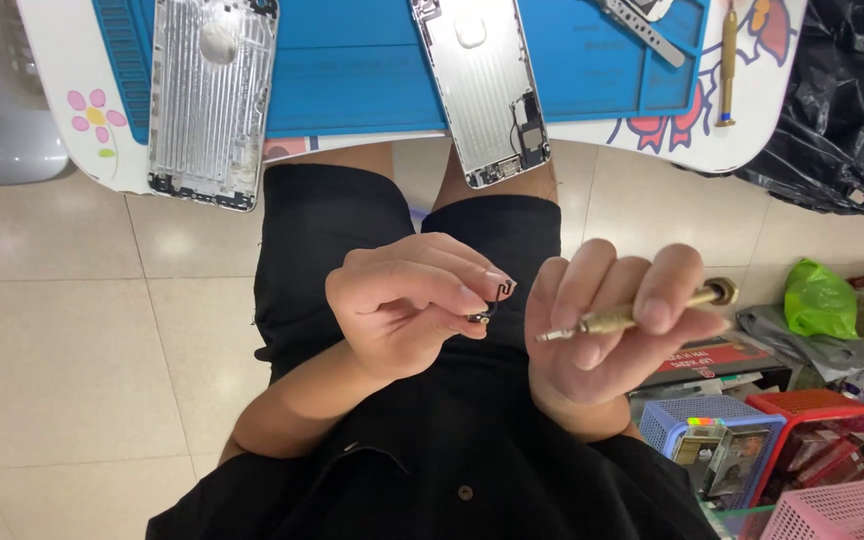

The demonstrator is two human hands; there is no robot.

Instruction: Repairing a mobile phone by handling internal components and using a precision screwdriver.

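Observation:
My left hand (407, 300) hovers over my lap, its fingertips pinched on a tiny dark phone part (482, 317). Right beside it my right hand (607, 320) grips a brass-coloured screwdriver (642, 312), whose tip points left toward the small part, a short gap away. Two silver phone back housings lie on the blue mat (362, 70) at the table's near edge: a larger housing (214, 95) at the left, a narrower housing (482, 85) in the middle, overhanging the edge.
A second brass screwdriver (727, 65) and another phone piece (642, 25) lie on the white table (752, 120). A black plastic bag (837, 110) sits at the right. Blue, red and pink baskets (802, 450) and a green bag (820, 298) stand on the tiled floor.

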